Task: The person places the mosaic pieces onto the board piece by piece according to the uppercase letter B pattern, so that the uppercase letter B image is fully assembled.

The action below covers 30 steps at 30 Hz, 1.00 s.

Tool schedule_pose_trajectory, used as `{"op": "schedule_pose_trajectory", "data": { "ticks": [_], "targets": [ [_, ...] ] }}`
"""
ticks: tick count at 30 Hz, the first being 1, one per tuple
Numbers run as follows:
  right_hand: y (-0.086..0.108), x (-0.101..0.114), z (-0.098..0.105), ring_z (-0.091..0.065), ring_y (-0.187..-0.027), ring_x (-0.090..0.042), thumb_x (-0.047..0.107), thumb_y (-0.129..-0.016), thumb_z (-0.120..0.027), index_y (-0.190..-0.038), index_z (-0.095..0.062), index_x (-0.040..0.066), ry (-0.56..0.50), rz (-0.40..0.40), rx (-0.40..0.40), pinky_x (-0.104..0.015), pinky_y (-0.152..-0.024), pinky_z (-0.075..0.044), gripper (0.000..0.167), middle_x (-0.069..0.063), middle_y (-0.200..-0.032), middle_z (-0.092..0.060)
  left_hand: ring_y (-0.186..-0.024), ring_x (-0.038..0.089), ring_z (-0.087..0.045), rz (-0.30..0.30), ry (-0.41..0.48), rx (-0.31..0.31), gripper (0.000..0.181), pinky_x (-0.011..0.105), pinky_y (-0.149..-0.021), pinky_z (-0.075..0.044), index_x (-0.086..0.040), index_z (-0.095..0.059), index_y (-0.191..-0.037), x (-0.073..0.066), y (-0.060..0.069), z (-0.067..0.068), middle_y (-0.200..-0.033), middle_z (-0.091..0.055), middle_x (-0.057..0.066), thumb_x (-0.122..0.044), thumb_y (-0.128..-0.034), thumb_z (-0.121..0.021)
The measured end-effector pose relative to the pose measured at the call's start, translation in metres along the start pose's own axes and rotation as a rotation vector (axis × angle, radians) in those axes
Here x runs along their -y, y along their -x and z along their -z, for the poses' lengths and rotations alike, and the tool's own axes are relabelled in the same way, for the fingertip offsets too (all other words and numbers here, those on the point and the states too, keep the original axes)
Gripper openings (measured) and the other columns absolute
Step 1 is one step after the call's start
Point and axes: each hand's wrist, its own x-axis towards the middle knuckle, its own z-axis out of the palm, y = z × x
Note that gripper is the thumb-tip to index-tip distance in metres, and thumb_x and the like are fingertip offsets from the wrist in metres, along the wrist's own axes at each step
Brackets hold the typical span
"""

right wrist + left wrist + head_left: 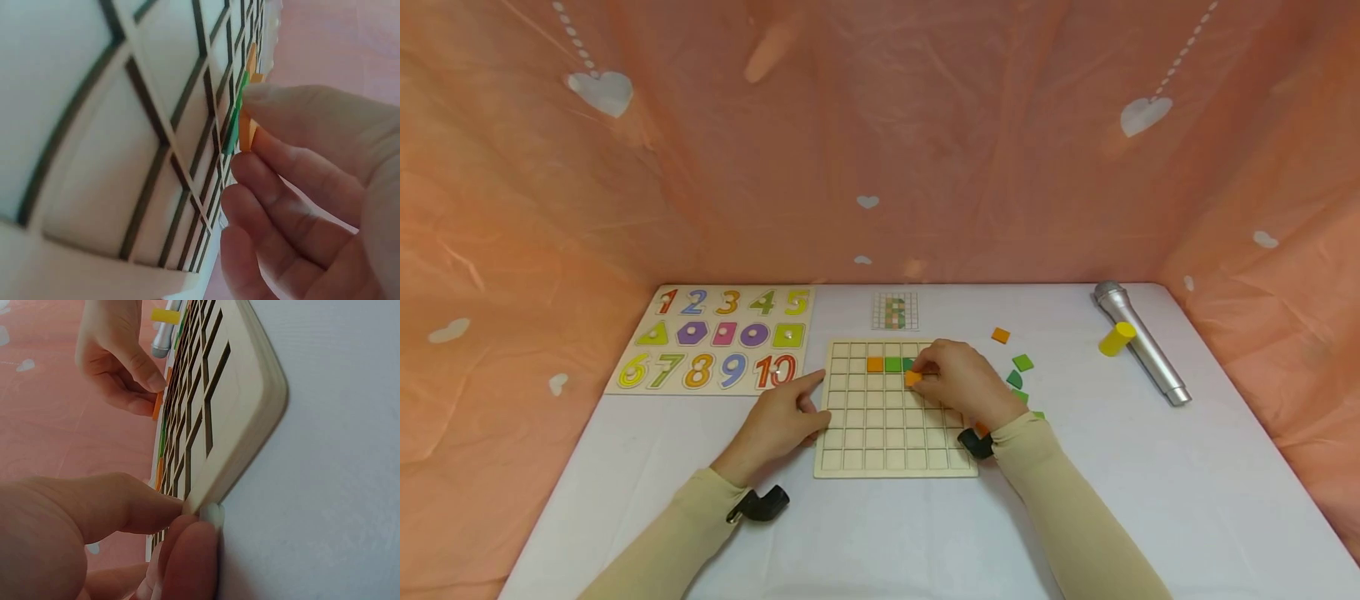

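A pale wooden grid board (875,458) lies on the table. My left hand (782,425) touches its left edge, index finger outstretched and thumb apart from it. Over the board's upper part, my right hand (966,379) pinches an orange square tile (913,378) between thumb and fingers. The right wrist view shows this orange tile (248,128) held on edge, close to a green tile (232,131) on the board. In the upper row sit an orange tile (875,364), a light green tile (892,364) and a darker green piece (907,364), partly hidden by my right fingers.
Loose tiles lie right of the board, among them an orange square (1001,335) and a green square (1022,362). A small pattern card (895,311) lies behind the board, a number puzzle (715,354) to its left. Far right are a silver microphone (1150,354) and yellow cylinder (1117,338).
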Motion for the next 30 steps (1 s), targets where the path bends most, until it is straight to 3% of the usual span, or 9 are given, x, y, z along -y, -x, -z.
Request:
{"op": "schedule_pose_trajectory", "data": {
  "ticks": [20, 30],
  "targets": [
    [-0.0029, 0.0026, -0.0056, -0.069, -0.102, -0.022, 0.02, -0.093, -0.078, -0.11, -0.082, 0.015, 0.062, -0.008, -0.003, -0.045, -0.096, -0.058, 0.018, 0.0, -0.108, -0.075, -0.059, 0.013, -0.064, -0.017, -0.008, 0.001, 0.074, 0.028, -0.058, -0.051, -0.005, -0.05, -0.161, -0.0035, 0.003, 0.0031, -0.079, -0.066, 0.004, -0.014, -0.0933, -0.078],
    [-0.0035, 0.0039, -0.0084, -0.068, -0.098, -0.021, 0.022, -0.094, -0.081, -0.111, -0.081, 0.013, 0.076, -0.01, -0.004, -0.045, -0.094, -0.059, 0.019, -0.002, -0.107, -0.074, -0.059, 0.014, -0.065, 0.002, -0.001, 0.007, 0.076, 0.028, -0.058, -0.053, -0.007, -0.049, -0.162, -0.0011, 0.0012, 0.0013, -0.08, -0.066, 0.003, -0.015, -0.0926, -0.079]
  ]
}}
